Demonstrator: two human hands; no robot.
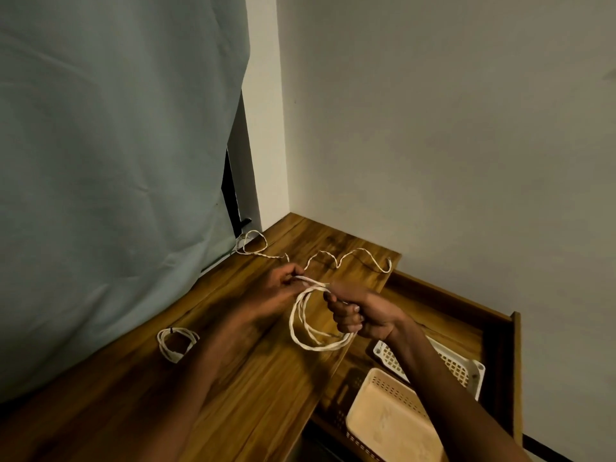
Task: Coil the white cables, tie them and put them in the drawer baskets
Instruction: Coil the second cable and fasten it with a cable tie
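White cable (301, 323) half-coiled above desk (253, 378) edge, left hand (283, 283) pinching its strand, right hand (358, 316) fisted round the loops; open drawer (466, 315) holds white basket (466, 368) and peach basket (390, 425), contents unclear.

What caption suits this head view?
Both hands coil a white twisted cable over a wooden tabletop, above plastic drawer baskets.
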